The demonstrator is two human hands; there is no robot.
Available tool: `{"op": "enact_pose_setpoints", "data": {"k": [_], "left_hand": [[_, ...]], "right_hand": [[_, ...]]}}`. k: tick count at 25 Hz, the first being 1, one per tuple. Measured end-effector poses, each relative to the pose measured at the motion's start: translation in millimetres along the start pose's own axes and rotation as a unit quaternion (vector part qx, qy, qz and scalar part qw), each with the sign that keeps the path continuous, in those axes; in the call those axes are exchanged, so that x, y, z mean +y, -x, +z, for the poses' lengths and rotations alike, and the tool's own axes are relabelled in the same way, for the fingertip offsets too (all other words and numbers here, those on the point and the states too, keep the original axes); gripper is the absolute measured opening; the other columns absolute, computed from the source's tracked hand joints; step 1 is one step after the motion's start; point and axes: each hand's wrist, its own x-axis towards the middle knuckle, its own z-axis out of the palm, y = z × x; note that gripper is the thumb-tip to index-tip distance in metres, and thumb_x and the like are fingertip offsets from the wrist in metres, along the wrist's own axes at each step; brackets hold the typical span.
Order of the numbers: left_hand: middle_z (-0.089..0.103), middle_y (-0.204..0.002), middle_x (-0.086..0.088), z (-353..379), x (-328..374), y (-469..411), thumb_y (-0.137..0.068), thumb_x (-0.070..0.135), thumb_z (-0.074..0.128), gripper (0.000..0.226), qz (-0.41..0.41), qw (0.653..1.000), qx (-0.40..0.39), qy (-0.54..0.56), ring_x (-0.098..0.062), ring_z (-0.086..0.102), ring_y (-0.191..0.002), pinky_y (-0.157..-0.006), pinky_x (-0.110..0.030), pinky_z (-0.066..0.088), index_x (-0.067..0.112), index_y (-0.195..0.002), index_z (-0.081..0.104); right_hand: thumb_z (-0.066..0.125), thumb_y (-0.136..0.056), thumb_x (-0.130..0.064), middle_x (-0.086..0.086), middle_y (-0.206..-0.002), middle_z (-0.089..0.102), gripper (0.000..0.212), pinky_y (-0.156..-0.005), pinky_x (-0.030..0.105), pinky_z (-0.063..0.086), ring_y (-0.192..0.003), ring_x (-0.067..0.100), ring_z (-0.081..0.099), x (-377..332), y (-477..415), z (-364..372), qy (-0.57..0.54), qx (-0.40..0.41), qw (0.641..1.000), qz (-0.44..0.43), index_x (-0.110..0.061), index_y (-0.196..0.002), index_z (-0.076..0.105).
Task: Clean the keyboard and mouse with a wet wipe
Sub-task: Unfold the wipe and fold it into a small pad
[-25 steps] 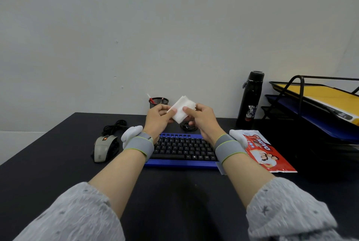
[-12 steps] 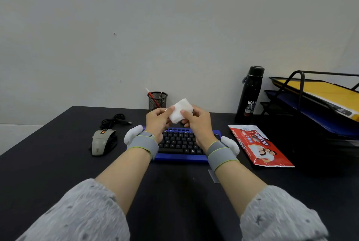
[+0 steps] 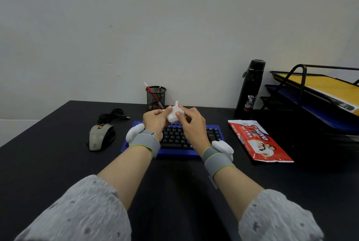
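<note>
A white wet wipe (image 3: 173,115), folded small, is held above the back of the keyboard. My left hand (image 3: 155,121) pinches its left side and my right hand (image 3: 191,124) pinches its right side. Beneath them lies a blue keyboard (image 3: 174,139) with black keys, partly hidden by my hands and wrists. A grey mouse (image 3: 100,137) sits on the black desk to the keyboard's left, its black cable (image 3: 112,115) coiled behind it.
A red wet-wipe pack (image 3: 259,140) lies right of the keyboard. Behind stand a mesh pen cup (image 3: 156,98) and a black bottle (image 3: 250,89). A black document tray (image 3: 314,95) with yellow and blue folders fills the right edge.
Both hands have lowered a little and worked the wipe into a smaller, more crumpled fold. The view has shifted, so the desk things sit slightly differently in the frame.
</note>
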Motion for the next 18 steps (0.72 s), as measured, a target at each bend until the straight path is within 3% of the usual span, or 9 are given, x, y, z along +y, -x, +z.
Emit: {"op": "enact_pose_setpoints", "data": {"k": [3,7,11,15,18], "left_hand": [[0.064,-0.085,-0.016,3.1,-0.9,-0.8,-0.089,0.020,0.063,0.027,-0.014,0.999,0.036,0.010,-0.027,0.061,-0.079,-0.080,-0.039,0.054,0.007,-0.066,0.062],[0.066,-0.092,-0.017,2.9,-2.5,0.9,-0.090,0.019,0.060,0.019,-0.019,0.999,0.033,0.018,-0.030,0.064,-0.086,-0.073,-0.034,0.056,0.003,-0.081,0.065],[0.065,-0.077,-0.011,3.0,-2.3,2.8,-0.089,0.016,0.062,0.019,-0.017,0.999,0.026,0.028,-0.026,0.064,-0.073,-0.057,-0.023,0.056,-0.001,-0.095,0.067],[0.066,-0.083,-0.015,1.9,-2.2,1.4,-0.089,0.016,0.062,0.023,-0.026,0.999,0.034,0.026,-0.028,0.064,-0.081,-0.072,-0.031,0.055,-0.004,-0.099,0.068],[0.064,-0.075,-0.011,1.7,-1.0,3.6,-0.090,0.016,0.061,0.021,-0.032,0.998,0.029,0.047,-0.024,0.062,-0.070,-0.065,-0.028,0.056,-0.003,-0.094,0.067]], "right_hand": [[0.054,-0.094,-0.020,0.010,-0.093,0.053,0.034,-0.066,0.010,0.038,-0.080,0.012,0.049,3.3,-1.1,1.1,0.024,-0.005,1.000,0.003,-0.010,-0.127,0.057],[0.055,-0.093,-0.017,0.011,-0.100,0.053,0.033,-0.075,0.022,0.042,-0.086,0.014,0.050,4.8,0.8,2.9,0.036,-0.005,0.999,-0.014,-0.007,-0.124,0.059],[0.055,-0.093,-0.013,0.011,-0.109,0.053,0.032,-0.082,0.025,0.045,-0.098,0.018,0.050,4.9,3.9,6.1,0.055,-0.013,0.996,-0.063,-0.007,-0.124,0.059],[0.057,-0.091,-0.011,0.012,-0.110,0.054,0.030,-0.079,0.020,0.038,-0.101,0.021,0.048,7.8,6.2,7.8,0.091,-0.010,0.991,-0.098,-0.006,-0.121,0.062],[0.056,-0.092,-0.015,0.010,-0.115,0.051,0.032,-0.081,0.018,0.035,-0.105,0.020,0.046,8.2,6.6,8.6,0.110,-0.029,0.989,-0.095,-0.007,-0.123,0.059]]}}
